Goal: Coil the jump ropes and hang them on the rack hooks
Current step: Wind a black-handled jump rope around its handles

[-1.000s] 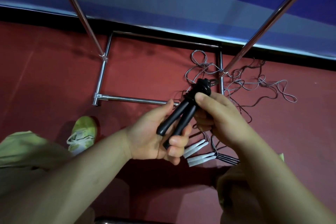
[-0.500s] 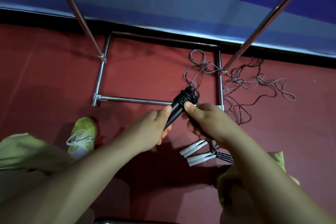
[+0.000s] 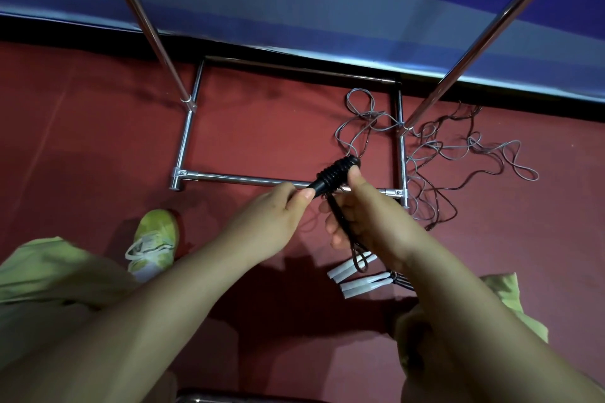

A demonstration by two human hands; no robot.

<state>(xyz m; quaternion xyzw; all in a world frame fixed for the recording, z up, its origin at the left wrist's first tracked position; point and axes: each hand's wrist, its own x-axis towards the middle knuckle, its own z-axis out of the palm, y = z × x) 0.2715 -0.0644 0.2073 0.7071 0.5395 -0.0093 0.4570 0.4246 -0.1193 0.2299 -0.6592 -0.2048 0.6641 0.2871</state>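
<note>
At the centre of the frame both hands hold a black ribbed jump-rope handle (image 3: 334,175), tilted with its far end toward the upper right. The left hand (image 3: 265,222) pinches its lower end between thumb and fingers; the right hand (image 3: 366,216) curls around the upper part, thumb pressed beside the ribs, with a dark cord (image 3: 348,239) running down through its palm. Below the right hand, white handles (image 3: 355,275) lie on the red floor (image 3: 98,157). Tangled ropes (image 3: 442,154) sprawl at centre right – across the chrome rack base (image 3: 229,178)
</note>
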